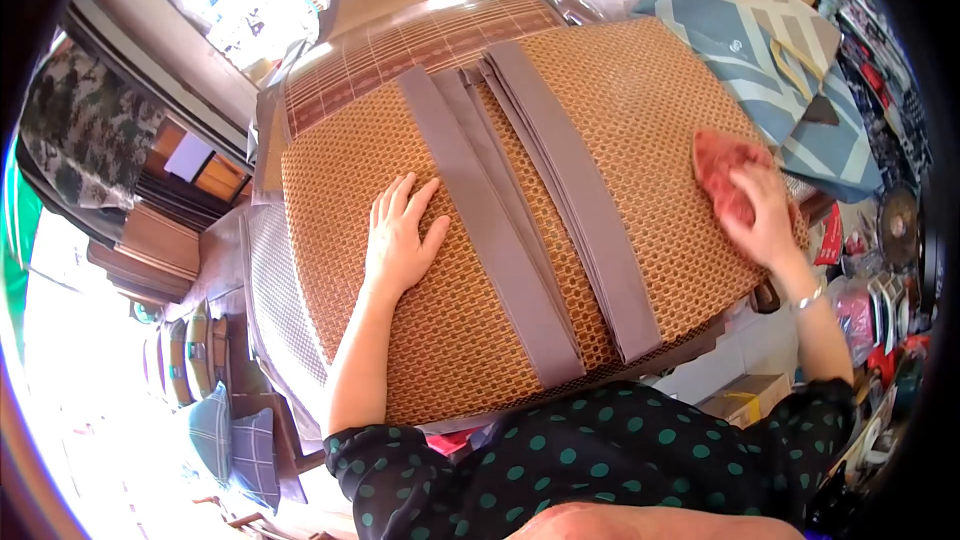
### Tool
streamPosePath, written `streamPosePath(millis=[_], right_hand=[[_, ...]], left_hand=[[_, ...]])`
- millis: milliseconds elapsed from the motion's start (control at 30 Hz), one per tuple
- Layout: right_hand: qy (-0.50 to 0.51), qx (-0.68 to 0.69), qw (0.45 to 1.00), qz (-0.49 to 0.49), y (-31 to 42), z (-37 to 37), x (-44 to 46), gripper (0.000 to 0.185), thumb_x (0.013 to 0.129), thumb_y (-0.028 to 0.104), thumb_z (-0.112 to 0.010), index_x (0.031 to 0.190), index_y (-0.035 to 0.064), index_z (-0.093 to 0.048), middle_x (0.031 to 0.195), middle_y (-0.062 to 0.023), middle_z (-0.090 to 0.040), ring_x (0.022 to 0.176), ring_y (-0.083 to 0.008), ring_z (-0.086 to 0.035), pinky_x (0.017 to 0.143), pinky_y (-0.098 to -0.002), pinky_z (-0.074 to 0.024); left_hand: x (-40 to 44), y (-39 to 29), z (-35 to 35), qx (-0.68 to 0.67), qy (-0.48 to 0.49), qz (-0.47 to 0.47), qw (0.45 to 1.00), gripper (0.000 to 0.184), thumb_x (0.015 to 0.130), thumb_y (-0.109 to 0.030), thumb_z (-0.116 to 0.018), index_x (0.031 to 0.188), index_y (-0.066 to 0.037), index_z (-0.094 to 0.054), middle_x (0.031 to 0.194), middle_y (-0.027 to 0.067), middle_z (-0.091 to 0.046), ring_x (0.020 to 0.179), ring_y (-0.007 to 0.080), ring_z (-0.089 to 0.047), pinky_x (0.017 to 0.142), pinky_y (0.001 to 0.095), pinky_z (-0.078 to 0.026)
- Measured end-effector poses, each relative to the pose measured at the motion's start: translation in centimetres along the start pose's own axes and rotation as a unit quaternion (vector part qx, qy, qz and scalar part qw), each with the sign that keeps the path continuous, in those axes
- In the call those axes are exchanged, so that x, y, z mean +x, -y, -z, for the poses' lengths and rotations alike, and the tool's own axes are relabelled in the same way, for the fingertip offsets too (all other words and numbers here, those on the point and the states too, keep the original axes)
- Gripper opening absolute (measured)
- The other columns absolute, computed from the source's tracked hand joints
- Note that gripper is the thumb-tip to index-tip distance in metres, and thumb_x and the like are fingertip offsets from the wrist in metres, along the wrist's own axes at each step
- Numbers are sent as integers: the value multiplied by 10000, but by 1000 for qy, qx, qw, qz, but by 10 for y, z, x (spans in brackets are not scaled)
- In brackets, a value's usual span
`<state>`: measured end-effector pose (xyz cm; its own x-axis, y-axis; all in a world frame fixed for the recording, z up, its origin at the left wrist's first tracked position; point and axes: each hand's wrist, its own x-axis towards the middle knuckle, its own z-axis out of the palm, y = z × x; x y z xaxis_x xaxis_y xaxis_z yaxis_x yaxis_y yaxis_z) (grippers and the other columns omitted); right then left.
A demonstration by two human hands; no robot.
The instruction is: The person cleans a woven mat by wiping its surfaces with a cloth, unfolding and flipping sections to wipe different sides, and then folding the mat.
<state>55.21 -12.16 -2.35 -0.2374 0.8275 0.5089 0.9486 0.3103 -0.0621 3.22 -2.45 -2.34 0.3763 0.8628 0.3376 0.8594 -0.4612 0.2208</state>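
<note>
A folded woven mat (370, 340), golden brown with a tight basket-like weave, lies in front of me. Grey-brown fabric borders (580, 195) run across its middle in two folded bands. My left hand (402, 230) rests on the mat's left part, palm down with fingers spread, holding nothing. Near the right edge, my right hand (762, 215) has a crumpled red cloth (722, 155) under its fingers and presses it against the weave. Part of the cloth is hidden by that hand.
Behind the mat lies a brown slatted mat (400, 50) under shiny plastic. A blue-and-beige patterned bag (740, 50) sits at the back right. Stacked cushions (215, 440) stand lower left, and crowded shelves (880, 70) line the right. A cardboard box (745, 398) is below.
</note>
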Motion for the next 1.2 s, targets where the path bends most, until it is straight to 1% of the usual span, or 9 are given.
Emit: streamPosePath(millis=[200, 333, 400, 567, 667, 733, 800, 1000, 1200], right_hand=[[-92, -46, 993, -63, -24, -67, 99, 456, 809, 323, -731, 1198, 109, -625, 1142, -151, -664, 1088, -330, -609, 970, -455, -446], [-70, 156, 982, -86, 49, -80, 149, 406, 815, 353, -724, 1121, 92, -666, 1011, -141, -708, 954, -294, -673, 905, -440, -494], [-93, 172, 980, 31, 83, -75, 145, 390, 818, 364, -725, 1089, 88, -675, 1017, -133, -698, 1016, -277, -657, 948, -435, -476], [19, 235, 958, 161, 106, -35, 57, 560, 730, 350, -792, 1210, 130, -606, 1239, -148, -581, 1207, -335, -537, 1099, -504, -346], [-56, 227, 969, 84, 54, -29, 32, 522, 746, 358, -785, 1181, 119, -620, 1170, -146, -621, 1143, -347, -565, 1058, -494, -380], [-31, 103, 993, -44, 12, -31, 34, 481, 779, 356, -765, 1173, 116, -626, 1140, -146, -637, 1115, -341, -577, 1040, -486, -396], [-51, -6, 997, -55, -28, -45, 51, 473, 831, 404, -712, 1194, 115, -623, 1175, -146, -641, 1160, -335, -568, 1066, -487, -384], [-33, 29, 985, -167, 7, -112, 162, 540, 867, 542, -612, 1201, 118, -633, 1217, -157, -654, 1203, -323, -571, 1058, -477, -384], [-68, 205, 973, 84, 101, -77, 143, 458, 811, 447, -690, 1093, 88, -656, 1029, -131, -666, 985, -301, -600, 1011, -448, -409]], left_hand=[[1, 0, -2, -4, -5, -14, 1000, 518, 940, -347, -601, 1401, -124, -522, 1475, 205, -428, 1377, 379, -368, 1158, 507, -271], [2, -4, 1, -7, 11, -2, 1000, 521, 947, -342, -585, 1416, -126, -513, 1493, 183, -421, 1394, 369, -356, 1159, 494, -269], [-2, 0, 1, -23, 12, 3, 1000, 519, 948, -334, -585, 1416, -123, -513, 1500, 183, -415, 1406, 368, -347, 1163, 493, -263], [-2, 1, 0, -17, 16, -10, 1000, 515, 945, -319, -588, 1415, -122, -514, 1506, 183, -409, 1415, 367, -341, 1165, 499, -258], [-1, 0, 0, -23, 18, -11, 1000, 516, 943, -312, -585, 1416, -120, -512, 1502, 191, -411, 1407, 377, -348, 1161, 511, -260], [-1, -1, 1, -13, 21, -1, 1000, 518, 944, -317, -580, 1417, -120, -510, 1496, 198, -414, 1394, 390, -355, 1159, 515, -262], [-1, -2, 1, -19, 20, -6, 1000, 516, 945, -321, -574, 1418, -126, -510, 1492, 199, -416, 1385, 399, -360, 1156, 520, -267], [-2, 3, -3, -13, 13, -6, 1000, 513, 944, -312, -580, 1421, -137, -508, 1498, 190, -412, 1393, 396, -352, 1157, 508, -279], [-4, 2, 0, -13, 14, 1, 1000, 509, 944, -307, -580, 1413, -121, -515, 1512, 186, -405, 1412, 379, -341, 1167, 493, -268]])
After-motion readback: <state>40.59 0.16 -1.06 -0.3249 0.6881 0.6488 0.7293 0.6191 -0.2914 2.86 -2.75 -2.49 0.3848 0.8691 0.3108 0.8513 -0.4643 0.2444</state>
